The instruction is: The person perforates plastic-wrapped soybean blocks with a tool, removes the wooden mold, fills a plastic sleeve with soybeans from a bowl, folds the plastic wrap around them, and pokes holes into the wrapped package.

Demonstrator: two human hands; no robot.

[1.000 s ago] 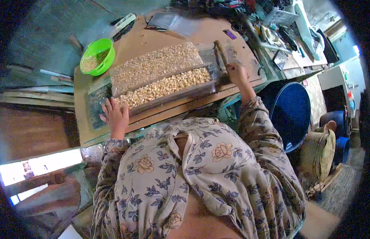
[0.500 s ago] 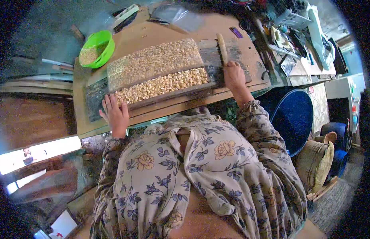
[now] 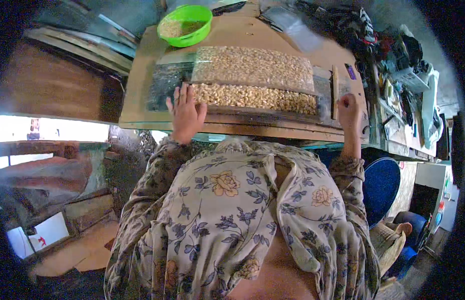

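My left hand (image 3: 188,114) lies flat with its fingers spread at the left end of a strip of pale peanut-like pieces (image 3: 257,97), touching its edge. This strip sits along the front of a dark board (image 3: 165,86). Behind it is a wider slab of similar pieces (image 3: 252,65), which looks glossy, as if under clear film. My right hand (image 3: 349,111) is closed in a fist at the board's right end. A slim wooden stick (image 3: 335,87) lies just left of the fist. Whether the fingers hold anything is hidden.
A green basin (image 3: 192,37) with loose pale pieces stands at the back left of the table (image 3: 137,107). Clear plastic sheets (image 3: 295,30) lie at the back. A purple packet (image 3: 350,71) is near the right edge. A blue barrel (image 3: 381,187) stands below on the right.
The view has turned, so the table appears farther right. My right hand has shifted from the stick's lower end to its right side. My left hand stays at the strip's left end.
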